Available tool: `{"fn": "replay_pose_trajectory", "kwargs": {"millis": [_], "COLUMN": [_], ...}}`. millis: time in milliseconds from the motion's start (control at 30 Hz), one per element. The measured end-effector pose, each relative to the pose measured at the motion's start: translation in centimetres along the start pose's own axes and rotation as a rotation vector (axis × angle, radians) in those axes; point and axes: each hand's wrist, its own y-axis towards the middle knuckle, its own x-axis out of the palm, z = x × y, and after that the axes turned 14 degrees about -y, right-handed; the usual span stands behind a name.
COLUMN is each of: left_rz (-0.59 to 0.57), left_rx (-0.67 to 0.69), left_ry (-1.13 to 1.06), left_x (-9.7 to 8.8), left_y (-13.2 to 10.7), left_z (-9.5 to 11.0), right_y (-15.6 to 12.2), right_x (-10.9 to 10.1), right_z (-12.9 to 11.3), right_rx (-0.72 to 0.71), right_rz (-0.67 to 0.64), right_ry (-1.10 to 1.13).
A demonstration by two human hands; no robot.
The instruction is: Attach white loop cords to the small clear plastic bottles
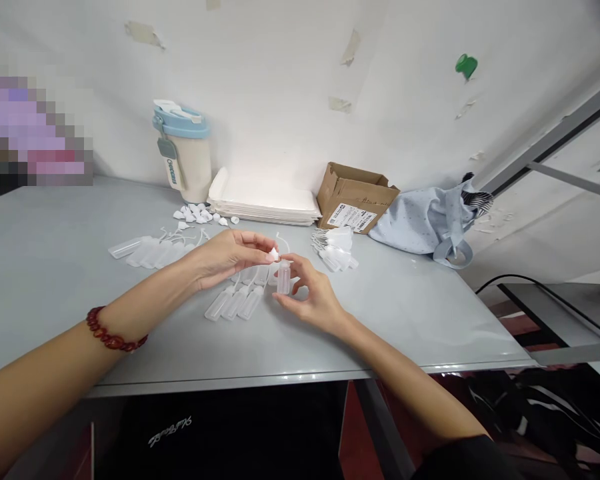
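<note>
My right hand (313,297) holds a small clear plastic bottle (283,278) upright between thumb and fingers, just above the grey table (55,267). My left hand (227,257) pinches a small white cap (274,254) right at the bottle's top. Beneath the hands, several clear bottles (235,301) lie side by side on the table. Another row of clear bottles (147,252) lies further left. A red bead bracelet (111,333) sits on my left wrist.
Loose white caps (196,215) lie near a cream cup with a blue lid (183,152). A stack of white trays (263,199), a cardboard box (354,195), a pile of white pieces (335,248) and a light blue cloth bag (427,220) line the wall.
</note>
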Motion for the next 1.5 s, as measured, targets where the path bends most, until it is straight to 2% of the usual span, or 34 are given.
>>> {"fn": "replay_pose_trajectory", "kwargs": {"millis": [333,667,867,1033,1333,1500], "left_rz": [0.032,0.055,0.065,-0.006,-0.021,-0.081], "left_rx": [-0.035,0.042,0.069,0.1,0.173,0.162], "left_ry": [-0.15,-0.23,-0.229,-0.144,0.111,0.305], "left_x": [0.7,0.8,1.4,1.7,1.1,0.8], "left_y": [0.1,0.1,0.1,-0.2,-0.2,-0.3], "left_z": [-1.3,-1.9,-2.5,-2.5,-1.8,-1.0], "right_y": [0.0,-0.2,-0.2,-0.2,-0.2,-0.1], "right_x": [0.0,0.3,0.5,0.3,0.3,0.1], "right_z": [0.2,1.1,1.3,1.0,0.7,0.4], "right_rx": [0.084,0.017,0.047,0.082,0.141,0.155], "right_rz": [0.066,0.078,0.092,0.112,0.089,0.07], "right_ry": [0.001,-0.11,-0.123,-0.06,0.027,0.066]}}
